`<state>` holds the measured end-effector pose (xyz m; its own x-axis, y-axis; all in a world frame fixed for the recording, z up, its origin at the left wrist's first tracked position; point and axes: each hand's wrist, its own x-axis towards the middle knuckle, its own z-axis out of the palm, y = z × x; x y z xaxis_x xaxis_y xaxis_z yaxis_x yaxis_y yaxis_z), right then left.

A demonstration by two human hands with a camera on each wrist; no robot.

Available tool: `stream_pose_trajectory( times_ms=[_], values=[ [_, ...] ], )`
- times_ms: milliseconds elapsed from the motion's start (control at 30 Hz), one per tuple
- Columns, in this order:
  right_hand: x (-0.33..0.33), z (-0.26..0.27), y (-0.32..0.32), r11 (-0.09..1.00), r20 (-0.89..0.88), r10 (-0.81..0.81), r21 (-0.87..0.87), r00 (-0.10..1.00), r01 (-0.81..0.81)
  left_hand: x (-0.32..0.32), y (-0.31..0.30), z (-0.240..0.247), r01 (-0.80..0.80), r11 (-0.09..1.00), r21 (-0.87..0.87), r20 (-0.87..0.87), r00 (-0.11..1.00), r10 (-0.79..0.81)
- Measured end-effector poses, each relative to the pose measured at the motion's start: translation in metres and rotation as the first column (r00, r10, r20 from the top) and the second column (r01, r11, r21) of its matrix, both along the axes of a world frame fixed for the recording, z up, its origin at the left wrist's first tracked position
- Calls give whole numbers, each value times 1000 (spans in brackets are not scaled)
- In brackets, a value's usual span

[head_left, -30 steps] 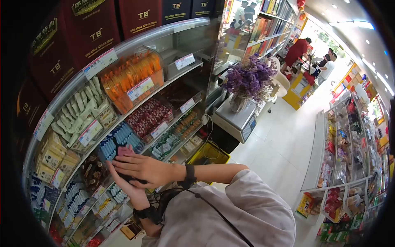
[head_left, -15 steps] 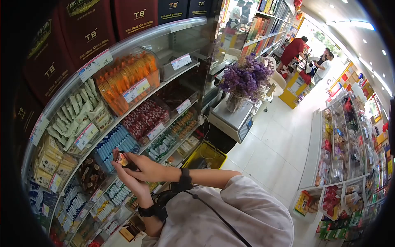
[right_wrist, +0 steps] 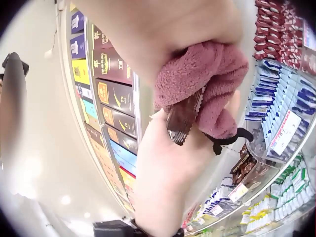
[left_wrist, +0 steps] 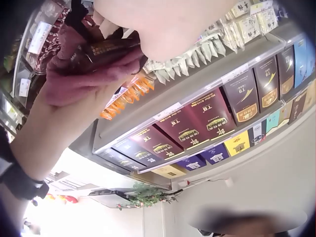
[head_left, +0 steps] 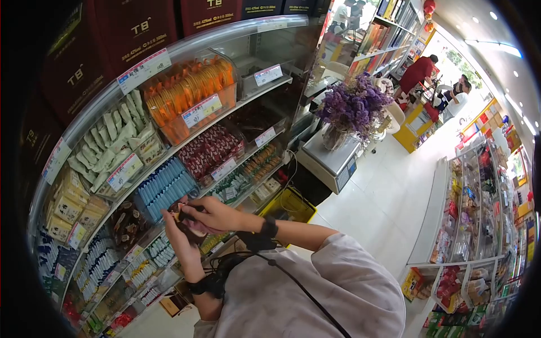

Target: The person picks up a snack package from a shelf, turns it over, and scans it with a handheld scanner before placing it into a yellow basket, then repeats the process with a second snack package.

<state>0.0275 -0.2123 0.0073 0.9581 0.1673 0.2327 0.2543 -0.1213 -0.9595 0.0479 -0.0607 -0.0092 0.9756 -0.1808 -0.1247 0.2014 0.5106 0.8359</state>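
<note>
In the head view my left hand [head_left: 180, 239] and right hand [head_left: 217, 215] meet in front of the shelf. A dark brown glossy wrapped packet [right_wrist: 184, 117] with crimped ends shows in the right wrist view, gripped by my left hand. My right hand grips a fuzzy pink cloth [right_wrist: 180, 81], folded around the packet and pressed on it. A black loop [right_wrist: 242, 134] hangs from the cloth's edge. The left wrist view also has the cloth [left_wrist: 74, 86] beneath the dark packet [left_wrist: 111, 52]. My fingers hide part of the packet.
A curved shelf carries clear bins: orange packets [head_left: 189, 90], blue packets [head_left: 166, 188] and dark red packets [head_left: 211, 146]. Dark boxes [head_left: 141, 34] stand along its top. A scale [head_left: 329, 155] holds purple flowers [head_left: 358, 104]. A yellow crate [head_left: 290, 205] sits below; several people are farther back.
My right hand lay flat over the left, then drew back and bared the packet's end. Now its fingers curl at the packet with the cloth. The head view has shifted slightly.
</note>
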Motion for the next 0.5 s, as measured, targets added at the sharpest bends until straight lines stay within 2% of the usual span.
stream_pose_trajectory(
  times_ms=[67, 100, 200, 233, 267, 333, 433, 500],
  values=[
    [1, -11, 8, 991, -2, 39, 125, 999, -38, 6, 3, -5, -28, 999, -28, 2, 1000, 28],
    [-13, 22, 1, 972, -169, 130, 216, 977, -92, 11, 12, -12, 30, 999, -39, 47, 998, -28],
    [-14, 8, 3, 991, 145, 127, 17, 981, -131, -3, -14, 33, -336, 942, 7, -8, 942, 336],
    [-6, -2, 5, 995, 268, 71, -90, 961, -49, -4, -17, 38, -353, 932, 77, 24, 936, 352],
    [-6, -11, 3, 995, 236, 64, -95, 970, -42, -3, -15, 36, -300, 952, 63, 50, 954, 297],
    [-11, 5, -6, 994, 169, 52, -105, 984, -34, 0, -5, 26, -193, 981, 36, 102, 977, 189],
    [-21, 36, -19, 998, -19, -15, -62, 1000, 14, 4, -7, 13, -239, 957, 163, 279, 942, 188],
    [-24, 41, -27, 999, 8, 11, -39, 1000, -11, 0, -9, 22, -252, 963, 92, 262, 939, 221]
  ],
)
